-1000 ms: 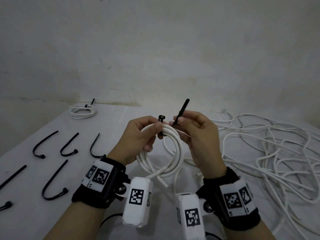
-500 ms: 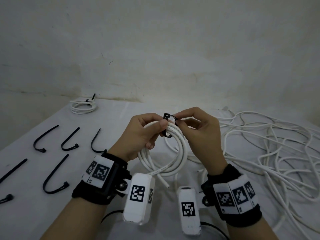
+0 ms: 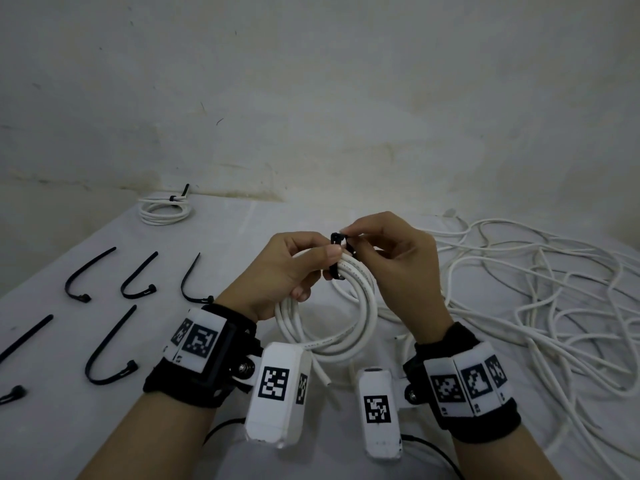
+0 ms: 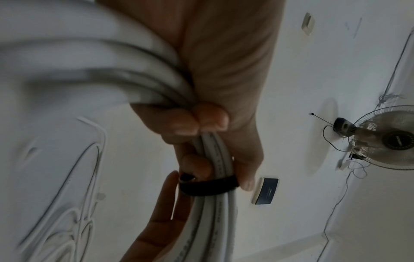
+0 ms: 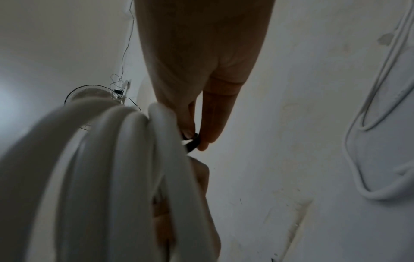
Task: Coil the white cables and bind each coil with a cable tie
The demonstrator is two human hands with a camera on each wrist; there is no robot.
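A: What's around, besides the work itself?

B: A table (image 3: 242, 230) under a pale cloth, pushed against a stained, scuffed white wall (image 3: 346, 98).

A: Anything mounted up there?

B: The left wrist view shows a wall fan (image 4: 389, 138) with a wire cage, thin wires (image 4: 336, 209) trailing down from it. Near it sits a small dark-faced box (image 4: 266, 190) fixed to the wall, and higher up a pale switch plate (image 4: 308, 23).

A: And the right wrist view?

B: The same fan (image 5: 89, 94), partly hidden.

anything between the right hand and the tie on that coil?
Nothing visible. The right hand already pinches the black cable tie where it wraps the coil. The left hand holds the coil beside it, off the tie's head.
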